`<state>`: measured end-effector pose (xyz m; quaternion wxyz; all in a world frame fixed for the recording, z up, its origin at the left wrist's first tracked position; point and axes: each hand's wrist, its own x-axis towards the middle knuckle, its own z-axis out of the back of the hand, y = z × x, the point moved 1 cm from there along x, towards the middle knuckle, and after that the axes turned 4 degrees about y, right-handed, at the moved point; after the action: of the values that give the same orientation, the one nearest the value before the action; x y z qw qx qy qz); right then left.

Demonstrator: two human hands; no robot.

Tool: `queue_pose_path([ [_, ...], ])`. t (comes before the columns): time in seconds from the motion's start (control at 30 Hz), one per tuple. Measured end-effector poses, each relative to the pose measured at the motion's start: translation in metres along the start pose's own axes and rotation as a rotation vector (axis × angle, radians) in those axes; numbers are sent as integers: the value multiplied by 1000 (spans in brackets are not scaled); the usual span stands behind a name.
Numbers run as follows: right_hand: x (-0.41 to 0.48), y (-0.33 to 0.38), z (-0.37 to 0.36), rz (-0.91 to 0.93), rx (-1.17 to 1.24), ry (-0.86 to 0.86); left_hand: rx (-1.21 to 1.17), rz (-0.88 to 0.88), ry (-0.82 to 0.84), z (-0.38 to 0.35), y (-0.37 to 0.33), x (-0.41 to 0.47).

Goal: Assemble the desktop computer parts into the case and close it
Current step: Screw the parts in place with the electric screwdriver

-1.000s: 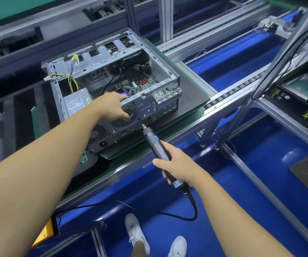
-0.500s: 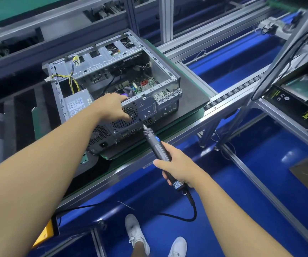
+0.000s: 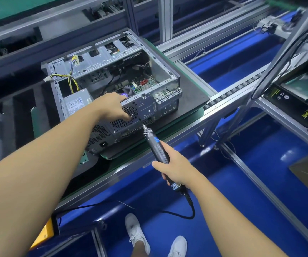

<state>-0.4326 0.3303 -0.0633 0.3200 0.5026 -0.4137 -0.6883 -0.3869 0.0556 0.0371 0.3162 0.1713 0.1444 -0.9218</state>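
Scarcely anything has shifted since the earlier frames: open steel case [image 3: 101,58] lies on its side on the tabletop [image 3: 192,93], judged rigid, heavy, sharp-edged, best held by its frame. Left hand [image 3: 112,106] grips the rear panel [image 3: 149,110] at its top edge; right hand [image 3: 175,169] is wrapped round the electric screwdriver [image 3: 157,147], bit at the panel. Screw head hidden; left fingertips unseen inside

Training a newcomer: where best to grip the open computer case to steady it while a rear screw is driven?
The top rim of the rear panel, beside the fan grille, from above: the computer case lies open side up, so fingers hook inside, thumb outside, as the left hand does.
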Motion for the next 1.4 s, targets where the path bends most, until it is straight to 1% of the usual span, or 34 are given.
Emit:
queue_pose_path([
  [0.13, 1, 2, 1, 9, 1, 8, -23, 5, 7, 0, 0, 1],
  [0.43, 6, 7, 14, -15, -142, 24, -28, -10, 11, 1, -1, 2],
  [0.53, 7, 6, 10, -15, -114, 26, -37, -3, 15, 1, -1, 1],
  [0.63, 6, 2, 3, -26, -9, 25, -39, -10, 11, 1, -2, -1],
  [0.73, 6, 2, 4, -15, 44, 30, -34, -18, -11, 1, -2, -2],
  [0.93, -3, -8, 9, -35, 49, 75, -49, -37, -25, 1, -4, -4],
  [1.13, -14, -18, 2, -24, 84, 39, -23, -75, -56, 0, -5, -7],
  [1.2, -14, -14, 2, -14, 74, 41, -11, -109, -139, -1, -5, -13],
  [1.27, -14, -12, 3, -18, 51, 43, 44, -204, -349, -7, -6, -24],
  [1.33, -17, -12, 5, -29, 46, 36, 178, -338, -576, -21, -8, -38],
  [1.4, -22, -13, 6, -38, 43, 25, 204, -375, -733, -39, -7, -54],
])
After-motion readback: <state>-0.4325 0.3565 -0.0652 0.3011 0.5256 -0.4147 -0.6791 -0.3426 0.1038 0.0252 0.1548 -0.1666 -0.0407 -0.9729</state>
